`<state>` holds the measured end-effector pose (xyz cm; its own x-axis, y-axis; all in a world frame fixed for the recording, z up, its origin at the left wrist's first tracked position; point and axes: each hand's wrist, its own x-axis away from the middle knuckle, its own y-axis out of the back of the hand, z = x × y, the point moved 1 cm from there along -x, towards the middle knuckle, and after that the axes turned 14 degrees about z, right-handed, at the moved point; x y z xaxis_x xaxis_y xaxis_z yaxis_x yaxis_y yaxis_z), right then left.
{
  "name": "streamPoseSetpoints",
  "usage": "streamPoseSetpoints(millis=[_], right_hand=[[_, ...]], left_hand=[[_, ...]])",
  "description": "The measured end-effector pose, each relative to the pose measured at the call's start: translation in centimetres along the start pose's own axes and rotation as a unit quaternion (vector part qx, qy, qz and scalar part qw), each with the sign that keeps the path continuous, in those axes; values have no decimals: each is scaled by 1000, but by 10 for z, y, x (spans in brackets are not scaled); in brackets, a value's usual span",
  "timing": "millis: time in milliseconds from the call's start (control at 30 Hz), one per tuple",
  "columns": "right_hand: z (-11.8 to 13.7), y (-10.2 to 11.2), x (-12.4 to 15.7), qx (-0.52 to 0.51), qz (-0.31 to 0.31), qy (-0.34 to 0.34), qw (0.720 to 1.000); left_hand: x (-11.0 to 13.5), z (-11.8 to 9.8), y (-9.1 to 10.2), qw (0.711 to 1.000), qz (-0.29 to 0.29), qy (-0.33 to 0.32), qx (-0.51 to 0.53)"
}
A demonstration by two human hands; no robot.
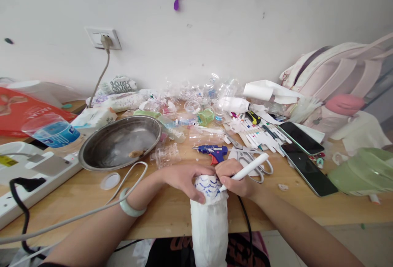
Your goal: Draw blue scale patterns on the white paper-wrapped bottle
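Observation:
A white paper-wrapped bottle (209, 222) lies across the table's front edge, pointing toward me, with blue wavy marks near its far end. My left hand (186, 179) is closed round that far end and holds it. My right hand (236, 177) pinches a white marker pen (245, 170), whose tip touches the blue pattern on the bottle. A pale green bangle (130, 207) sits on my left wrist.
Behind my hands lie a blue glue gun (211, 151), scissors (250, 158), several markers (260, 134) and two phones (302, 152). A metal bowl (118, 146), a power strip (37, 173) with cables, clear plastic scraps and a pink backpack (334, 80) crowd the wooden table (276, 205).

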<state>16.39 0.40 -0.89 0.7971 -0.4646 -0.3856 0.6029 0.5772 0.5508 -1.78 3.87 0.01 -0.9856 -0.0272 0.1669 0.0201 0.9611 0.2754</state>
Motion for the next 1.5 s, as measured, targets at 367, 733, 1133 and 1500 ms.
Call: streamPoseSetpoints(millis=[367, 733, 1133, 1500], right_hand=[[-1, 1, 1, 0, -11, -7, 1000], [5, -4, 3, -72, -59, -62, 994], [13, -10, -6, 62, -59, 45, 995], [14, -8, -7, 102, -19, 43, 994]], left_hand=[[0, -2, 0, 1000, 8, -12, 23], [1, -5, -2, 1000, -7, 16, 4], [-1, 0, -1, 999, -23, 41, 6], [-1, 1, 0, 998, -23, 53, -3]])
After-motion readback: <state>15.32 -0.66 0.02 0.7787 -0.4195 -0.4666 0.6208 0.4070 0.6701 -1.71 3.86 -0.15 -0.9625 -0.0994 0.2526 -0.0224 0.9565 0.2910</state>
